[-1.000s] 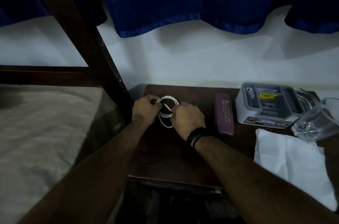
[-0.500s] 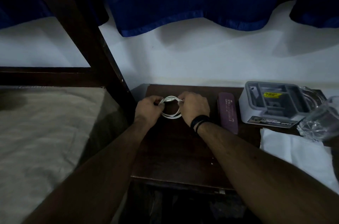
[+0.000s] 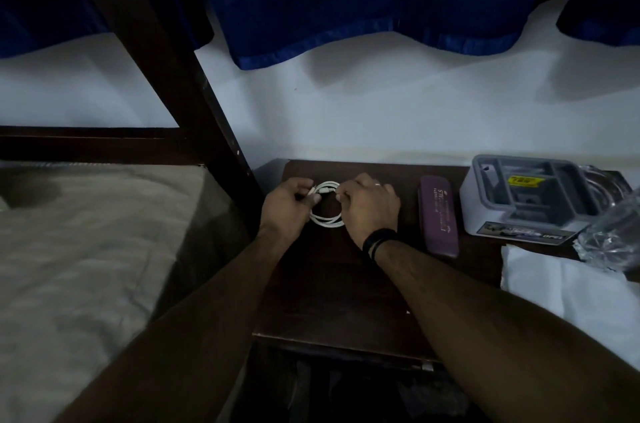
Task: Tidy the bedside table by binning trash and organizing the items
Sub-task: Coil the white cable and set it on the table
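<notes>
The left hand (image 3: 284,206) pinches one side of a white cable (image 3: 327,203), which is wound into a small coil, and the right hand (image 3: 369,206) pinches the other side. Both hands are closed on the cable, with the fingertips meeting the loops near the top of the coil. The coil is at the back left corner of the bedside table (image 3: 346,301), close to the wall; I cannot tell if its lower loops rest on the wood or hang just above it. A dark band (image 3: 378,240) is on the right wrist.

To the right of the right hand lies a long purple case (image 3: 438,216), just beside it but not touching. Further right stands a grey box (image 3: 523,200) with a yellow label, then some clear crumpled plastic (image 3: 611,242) and a white tissue (image 3: 568,291) near the front edge. On the left is the bed (image 3: 86,249) with its dark wooden post (image 3: 162,51).

I think the coil is not yet secured. If one hand lets go too early, the stiff loops may spring open and spread over the table. The right hand is also near the purple case, so a wide movement could push it. The light is poor, so the cable ends are hard to see.
</notes>
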Tool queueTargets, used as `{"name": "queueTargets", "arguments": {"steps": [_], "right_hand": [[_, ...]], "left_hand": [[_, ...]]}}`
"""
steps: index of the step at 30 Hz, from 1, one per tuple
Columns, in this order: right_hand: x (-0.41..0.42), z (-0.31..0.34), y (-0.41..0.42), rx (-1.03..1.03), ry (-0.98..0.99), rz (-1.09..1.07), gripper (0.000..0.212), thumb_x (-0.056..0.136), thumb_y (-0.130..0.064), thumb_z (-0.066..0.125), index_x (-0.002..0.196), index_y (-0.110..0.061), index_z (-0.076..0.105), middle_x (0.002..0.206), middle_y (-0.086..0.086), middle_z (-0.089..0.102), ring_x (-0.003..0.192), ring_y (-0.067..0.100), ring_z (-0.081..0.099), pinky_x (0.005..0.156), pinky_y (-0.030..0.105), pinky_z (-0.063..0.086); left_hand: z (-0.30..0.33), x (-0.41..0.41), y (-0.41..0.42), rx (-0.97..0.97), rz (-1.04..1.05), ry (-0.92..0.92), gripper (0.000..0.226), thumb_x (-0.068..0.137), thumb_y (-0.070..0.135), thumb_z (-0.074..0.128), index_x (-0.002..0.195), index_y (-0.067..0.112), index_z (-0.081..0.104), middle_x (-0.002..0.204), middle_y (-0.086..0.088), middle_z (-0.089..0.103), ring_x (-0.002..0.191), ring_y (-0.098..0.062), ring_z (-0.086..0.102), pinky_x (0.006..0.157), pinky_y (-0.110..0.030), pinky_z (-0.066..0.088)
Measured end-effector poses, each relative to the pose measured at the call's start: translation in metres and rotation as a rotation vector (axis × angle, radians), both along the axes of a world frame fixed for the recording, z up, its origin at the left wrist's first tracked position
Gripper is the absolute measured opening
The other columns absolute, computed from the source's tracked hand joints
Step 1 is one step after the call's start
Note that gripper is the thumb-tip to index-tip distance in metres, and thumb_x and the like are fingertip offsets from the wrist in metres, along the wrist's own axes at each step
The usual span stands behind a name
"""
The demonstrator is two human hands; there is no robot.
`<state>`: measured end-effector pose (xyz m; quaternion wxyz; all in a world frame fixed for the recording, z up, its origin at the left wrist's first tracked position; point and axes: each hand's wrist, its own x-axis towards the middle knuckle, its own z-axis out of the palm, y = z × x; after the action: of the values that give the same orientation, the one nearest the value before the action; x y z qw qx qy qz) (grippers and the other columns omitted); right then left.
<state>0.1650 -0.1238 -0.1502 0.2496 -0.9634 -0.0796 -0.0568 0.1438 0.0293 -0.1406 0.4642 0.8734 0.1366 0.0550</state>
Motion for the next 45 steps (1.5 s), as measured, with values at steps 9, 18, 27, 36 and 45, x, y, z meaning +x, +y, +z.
{"name": "queueTargets", "arguments": {"steps": [9, 18, 27, 36, 45], "right_hand": [[0.003, -0.006, 0.001, -0.05, -0.001, 0.02, 0.021, 0.099, -0.031, 0.052, 0.105, -0.03, 0.072, 0.119, -0.009, 0.067, 0.115, 0.027, 0.052, 0.087, 0.041, 0.041], [0.0, -0.006, -0.001, -0.031, -0.049, 0.02, 0.023, 0.1, -0.025, 0.051, 0.108, -0.024, 0.073, 0.116, -0.004, 0.07, 0.112, 0.025, 0.055, 0.088, 0.038, 0.036], [-0.001, -0.008, -0.001, -0.035, -0.048, 0.03, 0.025, 0.1, -0.025, 0.052, 0.113, -0.026, 0.074, 0.117, -0.004, 0.071, 0.112, 0.025, 0.056, 0.089, 0.04, 0.04], [0.001, -0.011, 0.003, -0.049, -0.045, 0.012, 0.024, 0.099, -0.027, 0.054, 0.109, -0.028, 0.075, 0.113, -0.004, 0.068, 0.109, 0.029, 0.056, 0.085, 0.044, 0.045], [0.0, -0.008, 0.004, -0.071, -0.016, 0.024, 0.026, 0.101, -0.029, 0.049, 0.108, -0.029, 0.073, 0.116, -0.003, 0.063, 0.111, 0.031, 0.054, 0.087, 0.045, 0.046]], "left_hand": [[0.006, 0.01, 0.002, -0.063, 0.105, 0.05, 0.014, 0.097, 0.017, 0.064, 0.105, 0.011, 0.074, 0.101, -0.007, 0.073, 0.07, -0.008, 0.065, 0.072, -0.037, 0.064], [0.019, 0.012, -0.008, 0.462, -0.001, 0.078, 0.021, 0.094, 0.02, 0.059, 0.107, 0.017, 0.076, 0.112, -0.008, 0.075, 0.105, -0.028, 0.068, 0.09, -0.032, 0.053], [0.021, 0.014, -0.01, 0.528, -0.06, 0.074, 0.024, 0.092, 0.023, 0.065, 0.115, 0.017, 0.072, 0.115, -0.007, 0.073, 0.108, -0.026, 0.067, 0.093, -0.035, 0.054], [0.023, 0.028, -0.003, 0.194, 0.002, 0.158, 0.003, 0.086, 0.024, 0.073, 0.087, 0.021, 0.072, 0.097, -0.003, 0.075, 0.091, -0.023, 0.071, 0.085, -0.036, 0.06], [0.025, 0.03, -0.01, -0.274, 0.115, 0.271, 0.017, 0.095, 0.007, 0.056, 0.082, 0.017, 0.06, 0.078, -0.003, 0.06, 0.073, -0.012, 0.056, 0.061, -0.026, 0.05]]}}
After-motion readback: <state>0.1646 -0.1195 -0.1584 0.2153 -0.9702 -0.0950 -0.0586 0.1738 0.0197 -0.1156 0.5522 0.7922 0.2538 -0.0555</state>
